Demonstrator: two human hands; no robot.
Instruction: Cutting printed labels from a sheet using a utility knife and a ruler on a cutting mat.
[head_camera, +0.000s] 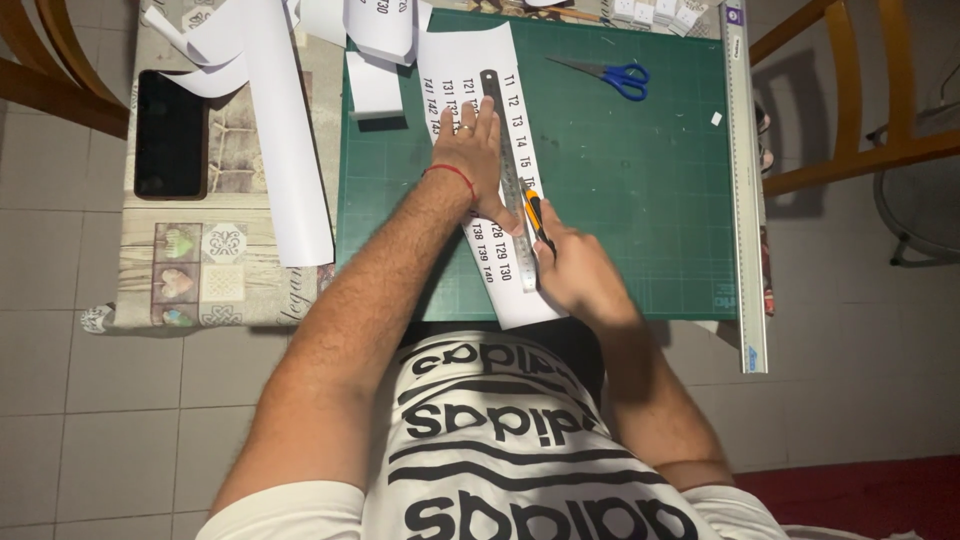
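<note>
My left hand (475, 155) lies flat with fingers spread, pressing a steel ruler (509, 170) onto a white printed paper sheet (470, 60). The sheet rests on a green cutting mat (640, 170). My right hand (575, 270) grips an orange and black utility knife (537, 220), with its blade against the right edge of the ruler, near the sheet's lower part. A red string bracelet sits on my left wrist and a ring on one finger.
Blue-handled scissors (610, 75) lie on the mat's far side. A long metal straightedge (745, 190) runs along the mat's right edge. Curled white paper strips (280, 130) and a dark tablet (170, 135) lie at left. Wooden chairs (860, 100) stand on either side.
</note>
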